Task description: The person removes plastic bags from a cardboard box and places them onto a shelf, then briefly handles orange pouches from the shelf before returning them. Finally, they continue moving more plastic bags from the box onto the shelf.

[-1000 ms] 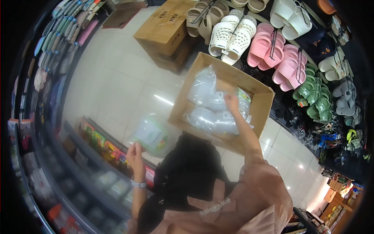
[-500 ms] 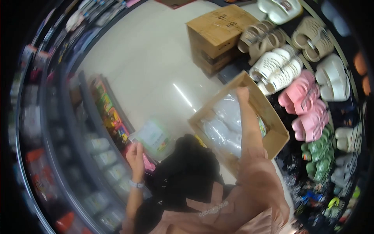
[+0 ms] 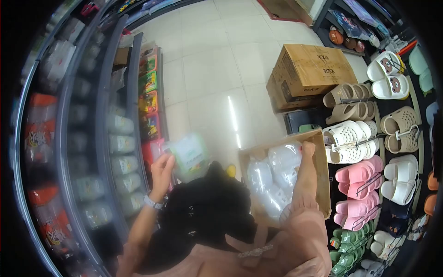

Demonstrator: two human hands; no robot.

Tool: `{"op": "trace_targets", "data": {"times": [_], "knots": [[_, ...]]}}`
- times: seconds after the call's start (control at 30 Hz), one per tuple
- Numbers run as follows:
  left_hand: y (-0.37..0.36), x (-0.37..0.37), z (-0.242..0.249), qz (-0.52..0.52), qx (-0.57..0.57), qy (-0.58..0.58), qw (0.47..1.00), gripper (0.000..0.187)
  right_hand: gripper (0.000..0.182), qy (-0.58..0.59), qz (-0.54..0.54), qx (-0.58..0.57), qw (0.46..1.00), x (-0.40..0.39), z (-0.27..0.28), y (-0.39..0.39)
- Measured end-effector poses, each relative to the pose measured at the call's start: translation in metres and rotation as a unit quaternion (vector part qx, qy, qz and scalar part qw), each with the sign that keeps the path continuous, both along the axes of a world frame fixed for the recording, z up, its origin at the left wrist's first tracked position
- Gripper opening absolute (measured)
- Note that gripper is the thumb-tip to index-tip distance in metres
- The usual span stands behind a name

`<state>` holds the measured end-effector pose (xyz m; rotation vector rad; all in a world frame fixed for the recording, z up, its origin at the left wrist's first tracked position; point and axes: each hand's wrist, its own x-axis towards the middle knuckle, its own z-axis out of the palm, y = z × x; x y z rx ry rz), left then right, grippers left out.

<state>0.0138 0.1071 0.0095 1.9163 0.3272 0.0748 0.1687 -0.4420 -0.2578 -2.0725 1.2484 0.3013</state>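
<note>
My left hand (image 3: 162,173), with a pale band at the wrist, pinches the top edge of a clear plastic pack (image 3: 190,156) with a green border and printing. The pack hangs over the floor in front of my dark clothing and is slightly blurred. On my right, an open cardboard box (image 3: 324,198) holds several clear plastic-wrapped white packs (image 3: 277,184). My right hand (image 3: 308,148) reaches inside near the far right corner. Its fingers are closed at the upper edge of a clear wrapped pack (image 3: 285,156), apparently gripping its plastic.
Grey shelves (image 3: 104,138) with rows of packs run along the left. A closed cardboard carton (image 3: 318,69) stands farther ahead. On the right hang clogs (image 3: 350,141) and pink slippers (image 3: 357,175). Pale floor tiles (image 3: 203,69) lie between.
The view has turned, so the box and carton appear farther right and lower. Both hands keep their closed grips; the left still has the green-bordered pack.
</note>
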Motion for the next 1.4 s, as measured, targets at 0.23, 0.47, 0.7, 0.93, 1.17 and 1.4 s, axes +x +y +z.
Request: {"op": "trace_targets", "data": {"times": [0.23, 0.47, 0.7, 0.93, 1.17, 1.4], "knots": [[-0.007, 0.023, -0.009, -0.026, -0.034, -0.004, 0.999, 0.019, 0.024, -0.293, -0.029, 0.082, 0.952, -0.069, 0.047, 0.055], [-0.015, 0.051, -0.015, -0.101, 0.0, -0.002, 0.995, 0.019, 0.017, -0.435, -0.051, 0.089, 0.895, -0.135, 0.098, 0.099], [-0.006, 0.064, -0.023, -0.074, 0.013, -0.026, 0.997, 0.025, 0.014, -0.474, 0.057, -0.112, 0.872, -0.108, 0.167, 0.098], [0.045, 0.052, 0.011, 0.066, -0.081, -0.101, 0.989, 0.02, 0.026, -0.547, 0.065, 0.171, 0.817, -0.033, 0.242, 0.175], [0.147, 0.024, 0.033, 0.186, -0.182, -0.165, 0.951, 0.02, 0.021, -0.533, 0.206, 0.342, 0.746, 0.041, 0.25, 0.279], [0.259, -0.004, 0.061, 0.319, -0.195, -0.244, 0.895, 0.019, 0.024, -0.493, 0.275, 0.411, 0.716, 0.054, 0.264, 0.427]]}}
